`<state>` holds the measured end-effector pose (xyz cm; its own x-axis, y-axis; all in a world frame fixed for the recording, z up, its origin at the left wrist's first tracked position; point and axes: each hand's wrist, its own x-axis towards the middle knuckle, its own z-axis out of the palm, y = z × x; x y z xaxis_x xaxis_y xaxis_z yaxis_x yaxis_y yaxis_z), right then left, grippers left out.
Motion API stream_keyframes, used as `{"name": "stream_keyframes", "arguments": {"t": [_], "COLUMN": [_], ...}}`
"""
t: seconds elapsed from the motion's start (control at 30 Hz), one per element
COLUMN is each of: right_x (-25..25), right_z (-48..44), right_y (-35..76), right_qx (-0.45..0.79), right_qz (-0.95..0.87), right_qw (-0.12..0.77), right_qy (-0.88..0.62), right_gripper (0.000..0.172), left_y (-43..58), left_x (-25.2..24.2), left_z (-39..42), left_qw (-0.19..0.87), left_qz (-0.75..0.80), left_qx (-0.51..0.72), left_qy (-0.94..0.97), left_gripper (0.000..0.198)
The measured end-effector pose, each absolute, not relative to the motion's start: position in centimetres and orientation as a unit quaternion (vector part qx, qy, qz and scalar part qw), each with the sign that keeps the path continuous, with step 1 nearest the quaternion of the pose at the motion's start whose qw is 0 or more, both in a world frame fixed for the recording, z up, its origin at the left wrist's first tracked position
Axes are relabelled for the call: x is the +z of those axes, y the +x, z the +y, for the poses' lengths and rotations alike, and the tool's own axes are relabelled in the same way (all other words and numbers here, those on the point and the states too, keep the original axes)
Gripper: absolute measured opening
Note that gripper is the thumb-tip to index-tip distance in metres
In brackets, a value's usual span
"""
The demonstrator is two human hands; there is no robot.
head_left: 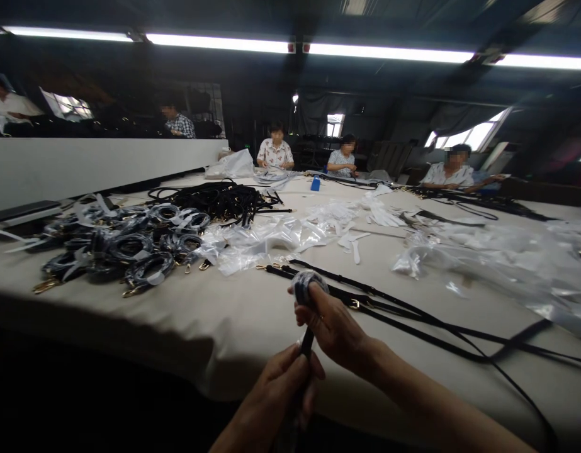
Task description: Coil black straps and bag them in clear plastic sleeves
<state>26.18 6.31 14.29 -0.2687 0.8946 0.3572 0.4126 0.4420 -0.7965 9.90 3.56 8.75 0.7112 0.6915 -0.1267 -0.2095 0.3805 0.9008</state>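
By table (243,305), R hand (338,327) pinches coil (308,288), L hand (281,380) strap (308,343) below; loose straps (519,340) R; wrapped coils (135,272) L; plastic (283,236) beyond.

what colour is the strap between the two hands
The strap is black, best seen in the head view.

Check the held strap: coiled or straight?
Partly coiled. The strap is wound up at the right hand, with a straight dark length running down to the left hand.

head view | at near side of table (243,308) | facing forward, down | hands (340,327) close
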Motion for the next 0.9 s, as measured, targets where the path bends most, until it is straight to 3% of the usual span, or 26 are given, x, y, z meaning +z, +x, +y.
{"name": "stream_keyframes", "arguments": {"t": [0.07,0.17,0.27,0.37,0.5,0.6,0.9], "right_x": [13.5,13.0,12.9,12.9,12.9,13.1,12.0], "right_z": [6.2,5.7,5.1,4.4,3.6,3.1,1.9], "right_y": [27.0,28.0,28.4,28.5,29.0,29.8,30.4], "right_qx": [0.206,0.133,0.134,0.175,0.391,0.59,0.782], "right_qz": [-0.824,-0.879,-0.89,-0.885,-0.806,-0.668,-0.456], "right_qw": [0.288,0.16,0.088,0.05,0.047,0.07,0.214], "right_qy": [-0.443,-0.429,-0.428,-0.427,-0.441,-0.449,-0.367], "right_gripper": [0.012,0.015,0.022,0.022,0.029,0.031,0.04], "left_y": [8.9,7.7,7.0,6.8,6.8,7.2,9.3], "left_x": [9.1,9.1,8.6,8.4,9.1,9.4,7.2], "left_z": [4.5,5.8,6.5,6.9,6.7,6.2,5.4], "left_qw": [0.797,0.799,0.795,0.724,0.618,0.599,0.805], "left_qz": [0.248,0.272,0.29,0.318,0.359,0.35,0.249], "left_qx": [0.262,0.232,0.199,0.179,0.163,0.172,0.214], "left_qy": [0.484,0.484,0.494,0.585,0.68,0.699,0.494], "left_gripper": [0.042,0.043,0.041,0.028,0.007,0.008,0.043]}}
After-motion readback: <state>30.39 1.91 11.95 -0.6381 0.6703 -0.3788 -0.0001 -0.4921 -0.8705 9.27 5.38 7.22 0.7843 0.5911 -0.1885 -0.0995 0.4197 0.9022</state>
